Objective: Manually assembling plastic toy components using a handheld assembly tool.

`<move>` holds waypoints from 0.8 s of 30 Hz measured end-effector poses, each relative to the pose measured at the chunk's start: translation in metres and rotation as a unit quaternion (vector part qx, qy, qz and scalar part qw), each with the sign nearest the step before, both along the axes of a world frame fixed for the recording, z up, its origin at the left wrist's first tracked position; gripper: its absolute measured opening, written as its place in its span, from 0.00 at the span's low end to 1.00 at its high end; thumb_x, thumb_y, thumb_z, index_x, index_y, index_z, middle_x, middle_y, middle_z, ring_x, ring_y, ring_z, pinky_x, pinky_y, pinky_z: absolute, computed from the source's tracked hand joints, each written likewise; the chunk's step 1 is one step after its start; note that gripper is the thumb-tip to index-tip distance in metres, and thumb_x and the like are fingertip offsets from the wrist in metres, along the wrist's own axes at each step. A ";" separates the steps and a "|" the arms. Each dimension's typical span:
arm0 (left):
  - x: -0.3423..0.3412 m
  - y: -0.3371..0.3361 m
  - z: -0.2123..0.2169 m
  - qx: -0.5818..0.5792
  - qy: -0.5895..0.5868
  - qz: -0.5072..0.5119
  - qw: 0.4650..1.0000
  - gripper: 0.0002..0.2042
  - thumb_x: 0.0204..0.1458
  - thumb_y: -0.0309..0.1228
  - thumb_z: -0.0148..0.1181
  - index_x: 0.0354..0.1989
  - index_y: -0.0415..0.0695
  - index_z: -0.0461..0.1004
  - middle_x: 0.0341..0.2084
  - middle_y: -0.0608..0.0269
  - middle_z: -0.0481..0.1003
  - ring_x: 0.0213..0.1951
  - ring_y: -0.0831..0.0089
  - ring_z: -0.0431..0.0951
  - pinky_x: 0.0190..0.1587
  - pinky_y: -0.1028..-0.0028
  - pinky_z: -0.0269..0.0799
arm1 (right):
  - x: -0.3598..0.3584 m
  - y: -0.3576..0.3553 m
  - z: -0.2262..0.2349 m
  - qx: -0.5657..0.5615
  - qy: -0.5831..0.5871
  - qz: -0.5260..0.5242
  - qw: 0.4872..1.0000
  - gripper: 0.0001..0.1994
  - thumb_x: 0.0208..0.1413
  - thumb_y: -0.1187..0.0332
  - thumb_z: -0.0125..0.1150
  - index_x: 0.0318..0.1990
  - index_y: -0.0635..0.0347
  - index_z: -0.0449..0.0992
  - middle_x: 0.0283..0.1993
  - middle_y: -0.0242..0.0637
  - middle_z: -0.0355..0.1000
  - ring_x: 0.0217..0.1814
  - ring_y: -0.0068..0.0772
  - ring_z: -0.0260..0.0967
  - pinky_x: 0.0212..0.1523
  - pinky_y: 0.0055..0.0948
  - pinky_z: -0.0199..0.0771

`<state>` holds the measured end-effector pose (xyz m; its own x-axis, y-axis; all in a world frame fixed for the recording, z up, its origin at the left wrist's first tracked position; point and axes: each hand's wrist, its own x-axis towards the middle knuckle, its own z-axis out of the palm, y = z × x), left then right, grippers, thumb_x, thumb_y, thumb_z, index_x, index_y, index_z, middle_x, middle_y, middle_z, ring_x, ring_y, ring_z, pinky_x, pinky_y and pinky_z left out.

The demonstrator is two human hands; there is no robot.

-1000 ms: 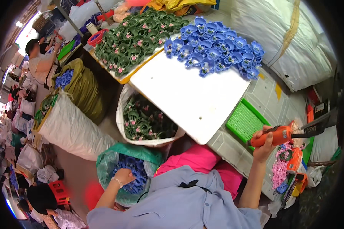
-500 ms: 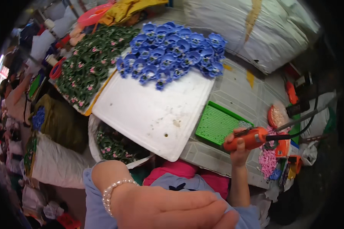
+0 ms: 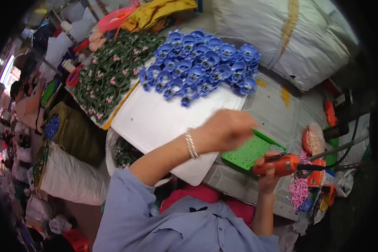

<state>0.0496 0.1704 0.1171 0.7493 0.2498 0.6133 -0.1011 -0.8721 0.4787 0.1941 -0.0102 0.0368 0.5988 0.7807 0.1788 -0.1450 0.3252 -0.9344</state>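
My right hand (image 3: 268, 173) grips an orange hand tool (image 3: 281, 165) with a dark cable, low beside a green perforated tray (image 3: 250, 152). My left hand (image 3: 229, 129), blurred and with a bead bracelet on the wrist, is closed just above the tray's near-left edge and the white board (image 3: 155, 119); whether it holds anything cannot be told. A heap of blue plastic flower pieces (image 3: 199, 67) lies at the board's far end. Green flower pieces with pink centres (image 3: 111, 75) cover a second board to the left.
A large white sack (image 3: 281, 38) stands at the back right. Below the board sit a bag of dark green pieces (image 3: 124, 153) and a white sack (image 3: 69, 180). Pink small parts (image 3: 299, 191) and a red dish (image 3: 308, 140) lie at the right. A person (image 3: 23, 98) works far left.
My left hand rose from a bag of blue pieces at the lower left, swept across the view and reached over the green tray. The right hand kept hold of the orange tool.
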 end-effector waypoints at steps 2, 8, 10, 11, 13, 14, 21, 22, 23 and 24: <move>0.003 0.037 -0.017 -0.033 0.000 0.073 0.997 0.07 0.44 0.27 0.62 0.31 0.41 0.74 0.22 0.57 0.74 0.23 0.67 0.76 0.24 0.73 0.70 | 0.004 -0.001 -0.002 -0.015 -0.040 0.022 0.999 0.21 0.50 0.55 0.59 0.43 0.61 0.63 0.28 0.34 0.66 0.29 0.27 0.64 0.35 0.29 0.69; 0.073 0.135 -0.027 -0.057 -0.003 0.243 0.968 0.14 0.41 0.38 0.60 0.28 0.38 0.73 0.22 0.49 0.75 0.27 0.52 0.75 0.30 0.62 0.70 | 0.009 -0.001 0.003 -0.018 -0.015 0.033 0.999 0.21 0.49 0.58 0.62 0.42 0.62 0.63 0.27 0.34 0.67 0.29 0.27 0.65 0.33 0.28 0.69; 0.106 0.160 -0.024 -0.034 0.017 0.300 0.953 0.17 0.43 0.41 0.59 0.27 0.36 0.71 0.23 0.44 0.74 0.29 0.49 0.74 0.32 0.58 0.69 | 0.010 -0.002 0.004 -0.014 -0.014 0.036 0.999 0.21 0.48 0.58 0.63 0.42 0.62 0.63 0.27 0.34 0.67 0.29 0.27 0.65 0.33 0.28 0.69; 0.121 0.171 -0.021 -0.029 0.026 0.316 0.948 0.18 0.43 0.43 0.58 0.26 0.35 0.71 0.23 0.42 0.74 0.30 0.47 0.74 0.33 0.57 0.69 | 0.010 -0.004 0.000 0.002 0.004 0.031 0.999 0.20 0.46 0.62 0.64 0.42 0.63 0.64 0.27 0.34 0.67 0.28 0.25 0.65 0.31 0.25 0.69; 0.143 0.190 -0.022 -0.048 0.079 0.363 0.927 0.23 0.43 0.47 0.58 0.27 0.32 0.71 0.27 0.38 0.74 0.34 0.45 0.74 0.38 0.57 0.70 | 0.011 -0.003 -0.004 0.010 0.037 0.041 0.998 0.19 0.44 0.69 0.65 0.42 0.64 0.66 0.28 0.34 0.68 0.29 0.23 0.66 0.30 0.23 0.69; 0.150 0.199 -0.023 -0.053 0.104 0.386 0.915 0.25 0.42 0.50 0.57 0.27 0.32 0.73 0.28 0.38 0.74 0.35 0.47 0.75 0.38 0.59 0.70 | 0.012 -0.001 -0.004 0.009 0.035 0.042 0.998 0.19 0.44 0.69 0.65 0.42 0.64 0.66 0.28 0.34 0.68 0.29 0.23 0.66 0.30 0.23 0.69; 0.185 0.215 -0.017 -0.124 0.236 0.393 0.880 0.27 0.27 0.48 0.64 0.31 0.35 0.77 0.35 0.40 0.74 0.40 0.50 0.75 0.43 0.66 0.71 | 0.021 -0.015 -0.004 -0.022 0.044 0.051 0.997 0.19 0.44 0.70 0.66 0.42 0.64 0.66 0.30 0.33 0.68 0.31 0.21 0.65 0.32 0.21 0.69; 0.184 0.218 -0.017 -0.165 0.240 0.392 0.873 0.28 0.26 0.48 0.65 0.31 0.34 0.77 0.34 0.41 0.75 0.40 0.52 0.76 0.43 0.67 0.71 | 0.023 -0.015 -0.003 -0.019 0.043 0.061 0.997 0.19 0.44 0.70 0.66 0.42 0.64 0.66 0.30 0.33 0.68 0.31 0.21 0.65 0.32 0.21 0.69; 0.182 0.222 -0.018 -0.210 0.239 0.376 0.871 0.29 0.26 0.48 0.65 0.31 0.33 0.76 0.34 0.41 0.75 0.38 0.52 0.76 0.42 0.68 0.72 | 0.025 -0.015 -0.002 -0.017 0.043 0.071 0.996 0.19 0.44 0.69 0.66 0.42 0.64 0.65 0.30 0.33 0.68 0.32 0.21 0.65 0.32 0.21 0.68; 0.179 0.228 -0.018 -0.253 0.238 0.359 0.866 0.29 0.26 0.49 0.65 0.31 0.32 0.76 0.34 0.41 0.75 0.37 0.53 0.77 0.42 0.68 0.72 | 0.025 -0.015 -0.001 -0.015 0.046 0.068 0.996 0.19 0.44 0.69 0.66 0.42 0.64 0.65 0.30 0.33 0.68 0.32 0.21 0.65 0.32 0.21 0.68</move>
<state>0.2286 0.3987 0.0994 0.4267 0.9032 -0.0460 0.6944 -0.2946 0.6565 0.2188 -0.0252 0.0362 0.5000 0.8599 0.1025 -0.2718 0.2682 -0.9242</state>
